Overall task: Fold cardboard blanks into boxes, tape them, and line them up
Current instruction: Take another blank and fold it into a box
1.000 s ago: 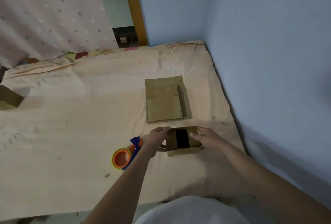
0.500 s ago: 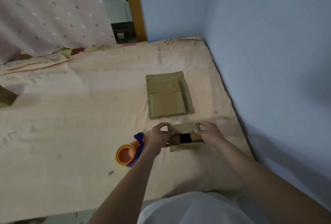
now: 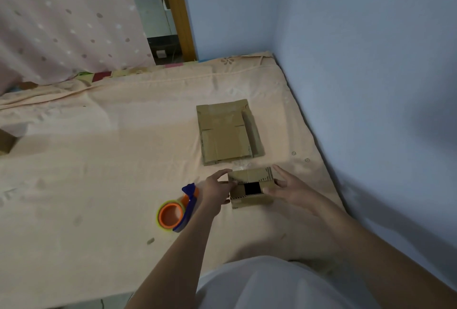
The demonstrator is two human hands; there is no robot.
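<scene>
We see both hands gripping a small cardboard box (image 3: 251, 187) on the bed (image 3: 99, 172): left hand (image 3: 217, 191) and right hand (image 3: 288, 186) at its ends, flaps seemingly part-closed. A tape dispenser (image 3: 178, 209) lies just left; flat cardboard blanks (image 3: 228, 132) lie beyond.

A brown cardboard piece (image 3: 6, 142) is getting cut off by the left edge, so only a corner is showing. The small box (image 3: 251, 187) is hiding the fingertips of both hands. The left hand (image 3: 215, 192) is covering part of the blue tape holder (image 3: 188, 203). The stack of flat blanks (image 3: 228, 132) is hiding how many sheets it has.
</scene>
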